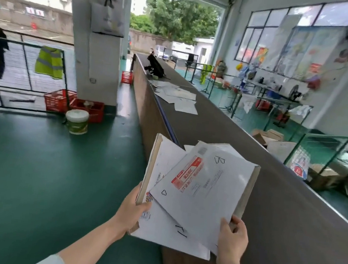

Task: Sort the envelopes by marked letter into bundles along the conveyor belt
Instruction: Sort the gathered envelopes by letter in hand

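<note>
Left hand: your left hand point(135, 209) grips the lower left edge of the stack of envelopes point(173, 199), thumb on top and fingers underneath.
Right hand: your right hand point(232, 237) pinches the lower right corner of the top envelope point(203, 186), thumb on its face and the other fingers curled behind the edge.
Stack: you hold the stack fanned between both hands, out in front of you, partly over the near edge of the conveyor belt point(252, 163). It does not rest on the belt.
Marks: the top envelope carries a handwritten "B" at its far corner, away from your right hand. A mark near your left hand looks like a "D", though I cannot say which sheet it is on. The sheet below shows a mark I cannot read with confidence.
Long axis: the top envelope runs away from your right hand and tilts toward the belt, roughly along the belt's own line.
Loose pile: a scatter of envelopes point(175, 97) lies on the belt well ahead of both hands. Its letters cannot be read from here.
Nearer hand: your right hand is on the belt side; the left is over the green floor point(32, 169).
Judgement: the right hand seems best placed to draw off the "B" envelope and set it forward and to the right. No sorted bundle lies near the hands yet.
</note>
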Motion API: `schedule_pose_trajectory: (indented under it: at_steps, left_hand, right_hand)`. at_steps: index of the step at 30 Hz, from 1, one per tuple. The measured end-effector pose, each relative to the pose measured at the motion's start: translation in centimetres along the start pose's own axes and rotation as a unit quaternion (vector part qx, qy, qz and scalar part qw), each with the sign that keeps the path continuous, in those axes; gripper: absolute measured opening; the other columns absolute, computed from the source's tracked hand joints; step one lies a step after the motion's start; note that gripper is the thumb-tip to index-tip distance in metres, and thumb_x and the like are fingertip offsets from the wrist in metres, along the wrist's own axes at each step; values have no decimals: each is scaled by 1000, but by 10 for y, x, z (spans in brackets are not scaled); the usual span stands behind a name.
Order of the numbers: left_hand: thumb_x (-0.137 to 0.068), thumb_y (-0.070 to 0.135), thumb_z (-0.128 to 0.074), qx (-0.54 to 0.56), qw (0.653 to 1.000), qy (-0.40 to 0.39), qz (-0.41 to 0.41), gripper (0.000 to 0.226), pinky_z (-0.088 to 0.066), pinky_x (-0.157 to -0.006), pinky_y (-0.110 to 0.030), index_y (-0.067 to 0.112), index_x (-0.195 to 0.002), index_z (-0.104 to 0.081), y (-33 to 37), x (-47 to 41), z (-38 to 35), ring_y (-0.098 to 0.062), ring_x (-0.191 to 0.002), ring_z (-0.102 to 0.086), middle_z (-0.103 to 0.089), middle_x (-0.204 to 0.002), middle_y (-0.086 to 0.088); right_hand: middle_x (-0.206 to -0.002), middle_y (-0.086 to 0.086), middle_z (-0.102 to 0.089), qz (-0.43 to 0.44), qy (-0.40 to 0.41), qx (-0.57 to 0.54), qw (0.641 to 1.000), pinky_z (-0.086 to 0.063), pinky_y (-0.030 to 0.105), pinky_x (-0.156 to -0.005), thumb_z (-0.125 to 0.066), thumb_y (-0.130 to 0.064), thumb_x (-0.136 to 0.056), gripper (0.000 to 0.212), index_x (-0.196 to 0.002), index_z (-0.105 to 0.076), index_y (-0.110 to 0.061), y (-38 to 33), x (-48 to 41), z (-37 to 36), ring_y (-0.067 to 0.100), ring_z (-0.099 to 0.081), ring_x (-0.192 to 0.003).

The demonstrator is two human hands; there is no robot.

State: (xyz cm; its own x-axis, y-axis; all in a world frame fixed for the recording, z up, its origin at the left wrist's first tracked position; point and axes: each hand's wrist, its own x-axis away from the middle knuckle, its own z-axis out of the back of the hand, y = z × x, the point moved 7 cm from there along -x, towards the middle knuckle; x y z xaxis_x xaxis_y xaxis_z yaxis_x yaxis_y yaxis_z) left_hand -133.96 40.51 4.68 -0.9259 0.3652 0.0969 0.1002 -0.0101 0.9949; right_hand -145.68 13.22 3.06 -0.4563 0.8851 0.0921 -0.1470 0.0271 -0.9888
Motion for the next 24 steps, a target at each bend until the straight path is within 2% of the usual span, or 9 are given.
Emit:
schedule_pose_trajectory:
  at_steps: [4,7,10,14,20,24]
  left_hand:
    - [-93,-3,-53,6,1000,-3,7,50,-54,-69,-17,42,-115,-52,-7,-74,0,-3,-94,-69,-70,-108,16]
    - [-93,-4,-52,2,1000,-4,3,52,-54,-68,-16,38,-124,-48,-6,-135,-1,-3,-96,-68,-67,-115,13]
    - [-94,-4,-52,9,1000,4,-9,53,-54,-65,-15,42,-118,-44,5,-212,4,-4,-98,-66,-64,-112,16]
    - [-94,-4,-51,-4,999,19,-34,51,-55,-66,-16,37,-123,-43,28,-308,8,-5,-98,-65,-63,-110,16]
    - [-95,-4,-49,-21,998,21,-58,53,-55,-75,-20,38,-126,-41,49,-418,1,-11,-105,-63,-62,-115,15]
    - [-94,-4,-48,-53,995,16,-82,59,-52,-95,-39,44,-128,-41,53,-491,-6,-19,-115,-60,-61,-122,13]
  right_hand:
    - [-107,7,-64,-20,36,1,999,-55,48,-87,-59,-11,-94,16,-106,-58,-22,5,-50,-36,28,-63,-96]
    - [-108,8,-62,-46,82,-22,995,-54,44,-84,-57,-10,-94,18,-107,-57,-21,7,-97,-62,29,-62,-98]
    - [-108,11,-63,-67,113,-48,990,-50,37,-77,-55,-6,-93,23,-114,-59,-15,3,-163,-101,31,-61,-96]
    - [-117,14,-64,-67,115,-48,990,-50,38,-85,-54,-7,-92,30,-121,-61,-11,-15,-247,-154,34,-62,-104]
    - [-120,11,-64,-87,97,-62,989,-51,39,-91,-55,-8,-94,34,-127,-61,-10,-31,-331,-218,33,-62,-109]
    - [-122,11,-64,-96,115,-47,988,-53,42,-92,-54,-7,-93,35,-128,-61,-10,-24,-376,-234,32,-61,-109]
